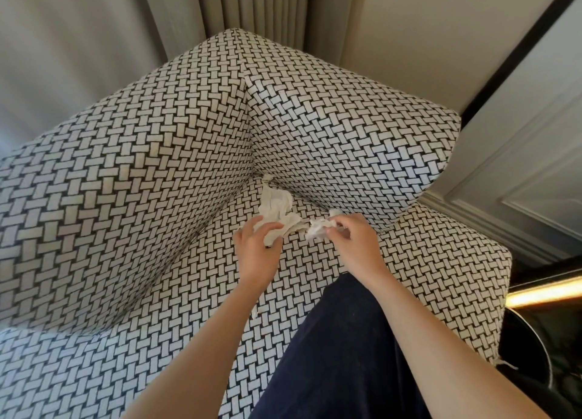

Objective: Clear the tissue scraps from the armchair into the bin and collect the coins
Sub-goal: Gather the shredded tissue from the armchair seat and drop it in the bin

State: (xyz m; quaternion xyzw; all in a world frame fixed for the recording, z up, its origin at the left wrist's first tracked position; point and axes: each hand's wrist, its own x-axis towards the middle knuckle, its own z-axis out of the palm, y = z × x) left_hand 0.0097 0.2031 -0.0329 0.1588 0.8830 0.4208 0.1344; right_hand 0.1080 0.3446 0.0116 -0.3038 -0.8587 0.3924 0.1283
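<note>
An armchair (132, 173) covered in black-and-white woven-pattern fabric fills the view. At the back corner of its seat, white tissue scraps (277, 206) lie crumpled, one end tucked into the seam. My left hand (256, 254) grips the larger scrap from below. My right hand (352, 242) pinches a smaller crumpled scrap (316, 231) just to the right of it. A thin white shred (253, 312) lies on the seat beside my left wrist. No coins show.
My dark blue trouser leg (340, 349) rests on the seat at the front. Grey curtains (252, 6) hang behind the chair. A panelled wall (519, 166) stands at the right. A dark round container (526, 349) sits on the floor at the chair's right edge.
</note>
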